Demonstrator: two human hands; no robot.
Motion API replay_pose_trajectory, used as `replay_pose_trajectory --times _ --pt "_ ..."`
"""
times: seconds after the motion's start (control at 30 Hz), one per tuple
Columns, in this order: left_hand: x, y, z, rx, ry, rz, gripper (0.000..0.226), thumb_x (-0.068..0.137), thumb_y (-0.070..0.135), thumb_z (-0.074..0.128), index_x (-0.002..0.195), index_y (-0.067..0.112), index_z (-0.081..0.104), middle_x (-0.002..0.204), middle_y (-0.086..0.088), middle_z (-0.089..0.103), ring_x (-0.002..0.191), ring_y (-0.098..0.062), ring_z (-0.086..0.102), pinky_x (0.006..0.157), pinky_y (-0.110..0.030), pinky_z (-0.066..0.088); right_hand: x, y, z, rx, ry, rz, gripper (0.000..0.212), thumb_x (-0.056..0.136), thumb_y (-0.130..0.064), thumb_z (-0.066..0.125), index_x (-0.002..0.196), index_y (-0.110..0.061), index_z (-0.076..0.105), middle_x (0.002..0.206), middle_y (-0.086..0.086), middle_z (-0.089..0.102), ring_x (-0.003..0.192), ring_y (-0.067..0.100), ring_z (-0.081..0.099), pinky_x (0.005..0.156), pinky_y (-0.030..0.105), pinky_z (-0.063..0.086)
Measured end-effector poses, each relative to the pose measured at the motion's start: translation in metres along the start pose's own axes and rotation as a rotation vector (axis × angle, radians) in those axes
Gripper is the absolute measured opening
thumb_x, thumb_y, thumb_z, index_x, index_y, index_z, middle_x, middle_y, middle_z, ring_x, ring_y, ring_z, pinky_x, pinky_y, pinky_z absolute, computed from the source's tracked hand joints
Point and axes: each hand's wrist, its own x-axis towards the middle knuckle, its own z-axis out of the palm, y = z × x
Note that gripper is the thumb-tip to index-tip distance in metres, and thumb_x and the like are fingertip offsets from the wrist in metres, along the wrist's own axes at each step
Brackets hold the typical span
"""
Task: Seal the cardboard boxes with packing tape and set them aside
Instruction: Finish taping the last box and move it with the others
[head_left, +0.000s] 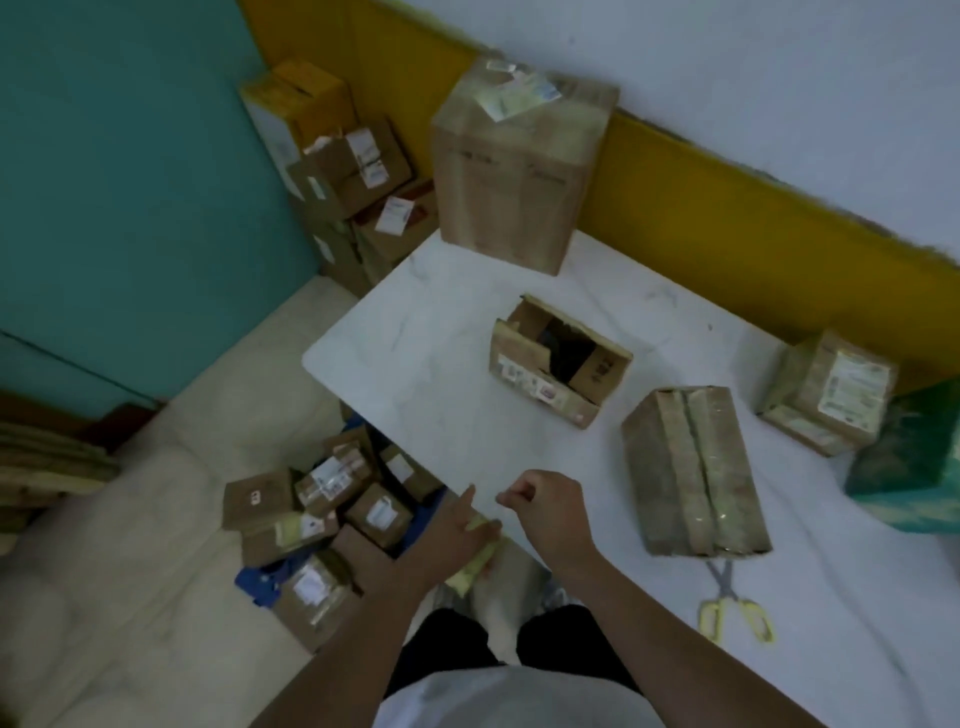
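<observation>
My left hand (457, 530) grips a yellowish roll of packing tape (475, 564) just off the near left edge of the white table (415, 364), forefinger stretched forward. My right hand (545, 512) is right beside it, fingers curled, with thumb and forefinger pinching what looks like the tape's loose end; the strip itself is too faint to see. A small cardboard box (561, 358) with torn, open flaps sits mid-table. A long box (693, 470) with tape along its seam lies to its right. A labelled box (828, 392) lies further right.
A tall taped box (519, 171) stands at the table's far edge. Yellow-handled scissors (732, 603) lie near the front right. A teal box (909, 467) is at the right edge. Several small parcels (322, 514) are piled on the floor left of me, with more stacked (343, 171) in the corner.
</observation>
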Motion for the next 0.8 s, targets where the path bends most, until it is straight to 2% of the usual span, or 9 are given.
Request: replay_pose_trajectory --times 0.03,0.1,0.27,0.4,0.5,0.57,0.63,0.73,0.8 --pt "0.007 -0.010 0.000 0.005 0.027 0.000 0.074 0.100 0.036 0.052 0.156 0.019 0.007 0.157 -0.007 0.029 0.118 0.003 0.052 0.080 -0.007 0.042 0.005 0.003 0.006 0.007 -0.024 -0.008 0.024 0.082 -0.024 0.077 0.063 -0.017 0.065 0.059 -0.016 0.057 0.064 -0.010 0.057 0.059 0.007 0.041" --pt "0.024 -0.027 0.002 0.009 0.090 0.001 0.069 0.100 0.030 0.053 0.154 0.013 0.014 0.151 -0.009 0.038 0.116 -0.007 0.052 0.066 -0.005 0.037 0.017 0.015 0.021 0.010 -0.088 0.001 0.023 0.082 -0.020 0.077 0.063 -0.017 0.065 0.060 -0.017 0.058 0.064 -0.012 0.057 0.059 0.005 0.039" --pt "0.083 -0.077 0.018 -0.052 0.179 -0.103 0.058 0.089 0.052 0.061 0.136 0.019 0.049 0.110 0.002 0.066 0.089 -0.006 0.065 0.075 -0.022 0.054 0.046 0.044 0.055 -0.094 -0.150 0.001 0.015 0.085 -0.020 0.072 0.075 -0.009 0.069 0.071 -0.011 0.059 0.064 -0.004 0.053 0.060 0.011 0.036" --pt "0.111 -0.081 0.023 -0.072 0.220 -0.059 0.027 0.092 0.046 0.061 0.112 0.028 0.061 0.090 0.008 0.069 0.062 0.007 0.063 0.055 -0.007 0.048 0.070 0.059 0.077 -0.366 -0.158 -0.051 0.013 0.094 -0.019 0.059 0.089 -0.009 0.066 0.094 0.002 0.063 0.094 0.016 0.058 0.069 0.022 0.032" --pt "0.118 -0.082 0.026 -0.099 0.193 -0.059 0.008 0.094 0.035 0.061 0.092 0.036 0.054 0.081 0.011 0.061 0.051 0.016 0.056 0.050 -0.004 0.044 0.073 0.060 0.087 -0.534 -0.117 -0.097 0.011 0.093 -0.019 0.062 0.100 -0.012 0.058 0.100 0.004 0.063 0.099 0.020 0.059 0.070 0.024 0.035" --pt "0.115 -0.083 0.025 -0.143 0.179 -0.085 0.015 0.093 0.035 0.063 0.105 0.033 0.054 0.094 0.008 0.065 0.066 0.013 0.060 0.060 -0.008 0.047 0.074 0.059 0.082 -0.622 -0.021 -0.028 0.039 0.084 -0.040 0.071 0.102 -0.011 0.051 0.091 0.004 0.061 0.088 0.021 0.059 0.066 0.028 0.039" --pt "0.116 -0.082 0.023 -0.132 0.228 -0.092 0.041 0.089 0.046 0.064 0.125 0.029 0.053 0.118 0.006 0.064 0.094 -0.003 0.060 0.078 -0.020 0.046 0.080 0.064 0.071 -0.744 0.084 -0.021 0.059 0.063 -0.060 0.079 0.086 -0.012 0.053 0.074 0.003 0.056 0.069 0.021 0.055 0.056 0.031 0.035" --pt "0.120 -0.077 0.019 -0.116 0.402 -0.146 0.064 0.086 0.054 0.064 0.132 0.013 0.047 0.128 -0.002 0.060 0.110 -0.018 0.058 0.084 -0.026 0.043 0.081 0.076 0.066 -0.857 0.184 -0.298 0.044 0.049 -0.030 0.092 0.075 -0.012 0.060 0.070 0.005 0.055 0.061 0.022 0.055 0.052 0.030 0.038" --pt "0.125 -0.076 0.019 -0.010 0.492 -0.223 0.089 0.077 0.070 0.062 0.139 0.009 0.039 0.137 -0.010 0.053 0.122 -0.027 0.053 0.096 -0.036 0.045 0.066 0.092 0.078 -0.818 0.108 -0.541 0.036 0.066 -0.022 0.075 0.101 -0.014 0.070 0.105 0.006 0.066 0.088 0.023 0.064 0.073 0.033 0.048"
